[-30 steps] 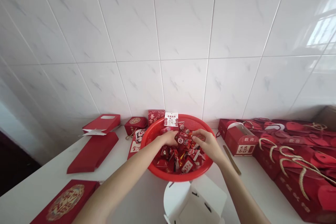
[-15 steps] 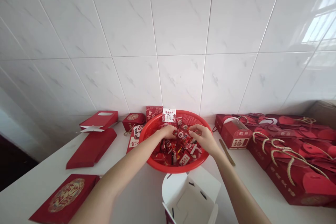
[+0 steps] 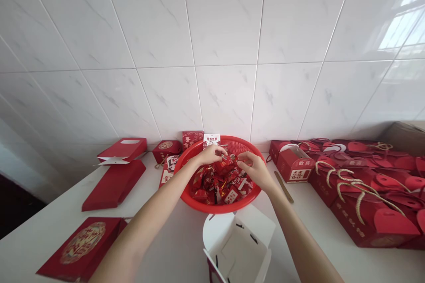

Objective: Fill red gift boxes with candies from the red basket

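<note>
A white tiled wall (image 3: 226, 22) is standing behind a white table (image 3: 175, 243).
The glossy, grey-veined tiles (image 3: 226, 101) are meeting along pale grout lines (image 3: 226, 65). At the far right, the wall is carrying a bright, barred window reflection (image 3: 403, 31). The table's left edge is slanting toward the wall, and past it, on the left, a dark area (image 3: 16, 205) is lying in shadow.

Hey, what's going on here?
A person has both hands, left and right, in a red basket, fingers among small wrapped packets. An open box, white inside, stands just in front. Red boxes with rope handles crowd the right side.
</note>
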A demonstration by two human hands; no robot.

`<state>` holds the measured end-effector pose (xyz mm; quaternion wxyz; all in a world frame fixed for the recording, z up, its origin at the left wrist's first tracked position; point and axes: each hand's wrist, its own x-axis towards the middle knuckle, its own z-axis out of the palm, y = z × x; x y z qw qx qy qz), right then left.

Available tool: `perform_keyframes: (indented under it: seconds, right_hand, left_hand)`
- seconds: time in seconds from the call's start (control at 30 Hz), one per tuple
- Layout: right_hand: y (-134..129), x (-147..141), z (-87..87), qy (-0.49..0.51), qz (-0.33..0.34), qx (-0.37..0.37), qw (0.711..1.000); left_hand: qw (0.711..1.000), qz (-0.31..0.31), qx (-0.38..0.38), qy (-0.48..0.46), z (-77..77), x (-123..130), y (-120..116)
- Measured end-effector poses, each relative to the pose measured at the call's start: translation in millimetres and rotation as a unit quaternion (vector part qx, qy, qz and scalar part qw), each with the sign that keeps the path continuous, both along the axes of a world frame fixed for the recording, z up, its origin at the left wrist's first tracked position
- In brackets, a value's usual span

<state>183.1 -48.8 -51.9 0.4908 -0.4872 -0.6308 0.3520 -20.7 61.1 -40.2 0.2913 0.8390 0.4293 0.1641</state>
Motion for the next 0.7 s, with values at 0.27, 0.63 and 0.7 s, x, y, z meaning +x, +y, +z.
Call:
perform_keyframes:
  seconds: [0.27, 0.63, 0.7]
  right_hand:
    - [0, -1, -0.4, -0.025, 0.0, 0.008, 1.0]
    - [-2, -7, 3.0, -0.12, -0.034, -0.017, 0.992]
    - [0, -7, 1.5, -0.126, -0.033, -0.023, 0.991]
  left_hand:
    - [0.98, -0.07, -0.088, -0.162, 1.2, 10, -11]
    - [0.963, -0.125, -0.153, -0.183, -8.6, 16, -17]
    - [0.963, -0.129, -0.154, -0.18, -8.7, 17, -18]
